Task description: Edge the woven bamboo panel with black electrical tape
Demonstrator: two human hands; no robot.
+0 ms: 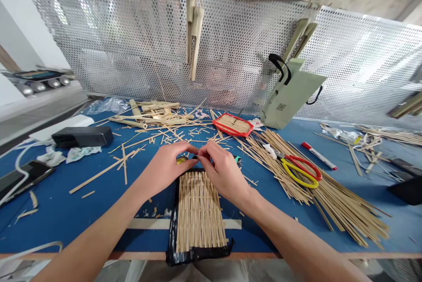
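Pinches black tape (173,225) between the close-set fingertips of left hand (171,159) and right hand (224,171), at the far edge of the woven bamboo panel (199,211), over the tabletop (59,214).

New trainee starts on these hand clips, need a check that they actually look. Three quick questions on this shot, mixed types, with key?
1. Multiple choice. The left hand and right hand meet at which part of the woven mat?
a) its near end
b) its far end
c) its middle

2. True or false. The scissors have one red handle and one yellow.

3. Fill in the colour. The tape along the mat's near edge is ____.

Key: 1 b; 2 true; 3 black.
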